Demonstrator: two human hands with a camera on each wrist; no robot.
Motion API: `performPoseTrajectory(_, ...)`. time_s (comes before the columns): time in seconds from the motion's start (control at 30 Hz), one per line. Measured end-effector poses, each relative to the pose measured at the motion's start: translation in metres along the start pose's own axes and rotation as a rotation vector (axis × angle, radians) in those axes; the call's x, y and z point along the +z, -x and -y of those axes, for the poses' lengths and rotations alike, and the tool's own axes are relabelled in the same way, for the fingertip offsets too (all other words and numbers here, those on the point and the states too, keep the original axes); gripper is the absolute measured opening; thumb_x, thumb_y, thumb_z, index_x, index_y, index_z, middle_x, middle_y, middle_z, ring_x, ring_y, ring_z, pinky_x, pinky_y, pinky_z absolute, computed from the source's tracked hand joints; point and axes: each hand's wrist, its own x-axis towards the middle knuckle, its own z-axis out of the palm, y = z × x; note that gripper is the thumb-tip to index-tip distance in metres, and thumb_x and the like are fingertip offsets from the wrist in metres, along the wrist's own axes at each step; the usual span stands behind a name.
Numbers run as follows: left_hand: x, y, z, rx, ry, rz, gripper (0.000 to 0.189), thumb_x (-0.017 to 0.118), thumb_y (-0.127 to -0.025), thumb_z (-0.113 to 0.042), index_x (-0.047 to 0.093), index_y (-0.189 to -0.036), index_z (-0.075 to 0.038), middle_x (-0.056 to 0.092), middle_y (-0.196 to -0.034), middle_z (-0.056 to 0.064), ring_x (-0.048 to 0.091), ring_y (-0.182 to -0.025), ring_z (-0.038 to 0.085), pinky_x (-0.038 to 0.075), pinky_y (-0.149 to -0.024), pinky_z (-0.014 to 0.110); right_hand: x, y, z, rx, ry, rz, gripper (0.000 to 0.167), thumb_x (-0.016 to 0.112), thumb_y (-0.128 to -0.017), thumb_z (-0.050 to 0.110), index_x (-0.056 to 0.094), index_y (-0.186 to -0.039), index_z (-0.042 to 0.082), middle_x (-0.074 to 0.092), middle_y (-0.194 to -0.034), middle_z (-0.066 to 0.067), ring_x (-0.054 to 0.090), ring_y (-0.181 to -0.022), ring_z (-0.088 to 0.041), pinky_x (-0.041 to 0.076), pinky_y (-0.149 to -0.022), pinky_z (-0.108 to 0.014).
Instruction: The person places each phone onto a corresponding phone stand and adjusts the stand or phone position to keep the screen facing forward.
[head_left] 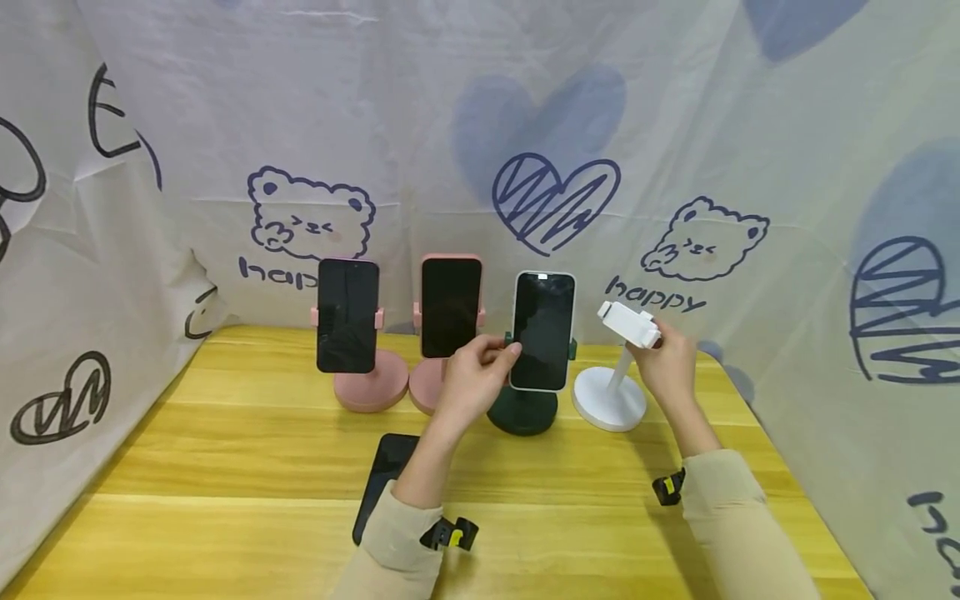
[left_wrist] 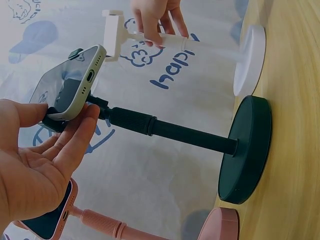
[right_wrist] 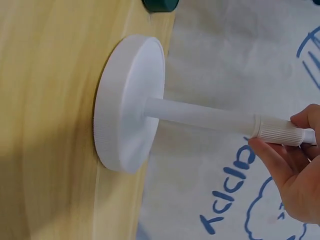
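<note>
A phone with a white frame (head_left: 542, 332) sits in the clamp of a dark green phone stand (left_wrist: 190, 137). My left hand (head_left: 477, 375) pinches this phone's left edge at the clamp, thumb in front and fingers behind. To the right is a white phone stand (head_left: 609, 398) with a bare clamp (head_left: 628, 324). My right hand (right_wrist: 305, 180) holds its stem at the ribbed collar (right_wrist: 280, 131), just under the clamp. The white stand's round base (right_wrist: 132, 107) rests on the table.
Two pink stands, one with a dark phone (head_left: 348, 317) and one with a pink-cased phone (head_left: 451, 307), stand on the left. Another phone (head_left: 384, 475) lies flat on the wooden table (head_left: 225, 467), partly under my left forearm. A printed cloth (head_left: 420, 108) hangs behind.
</note>
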Motion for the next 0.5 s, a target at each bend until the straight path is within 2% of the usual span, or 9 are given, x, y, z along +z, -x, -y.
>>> performPoseTrajectory(0.13, 0.000, 0.000, 0.001, -0.002, -0.009, -0.003, 0.035, 0.067, -0.104, -0.030, 0.069, -0.126, -0.004, 0.076, -0.099, 0.009, 0.070, -0.082, 0.019, 0.061, -0.080, 0.037, -0.004, 0.012, 0.004, -0.050, 0.015, 0.009, 0.036, 0.077, -0.083, -0.003, 0.069, -0.117, -0.011, 0.071, -0.107, -0.034, 0.068, -0.095, -0.052, 0.056, -0.085, -0.062)
performPoseTrajectory(0.37, 0.001, 0.000, 0.001, 0.006, -0.017, -0.013, 0.034, 0.068, -0.103, -0.030, 0.069, -0.125, -0.004, 0.077, -0.100, 0.009, 0.070, -0.082, 0.019, 0.061, -0.080, 0.038, -0.012, 0.029, 0.009, -0.254, 0.072, 0.045, 0.035, 0.082, -0.078, -0.006, 0.069, -0.110, -0.013, 0.072, -0.102, -0.033, 0.069, -0.088, -0.054, 0.057, -0.078, -0.065)
performPoseTrajectory(0.5, 0.000, 0.000, 0.001, 0.010, -0.018, -0.012, 0.034, 0.067, -0.104, -0.030, 0.069, -0.126, -0.004, 0.076, -0.099, 0.009, 0.069, -0.082, 0.019, 0.061, -0.080, 0.038, -0.016, 0.036, 0.012, -0.286, 0.064, 0.077, 0.037, 0.082, -0.077, -0.007, 0.068, -0.111, -0.013, 0.072, -0.102, -0.033, 0.070, -0.090, -0.054, 0.057, -0.078, -0.065)
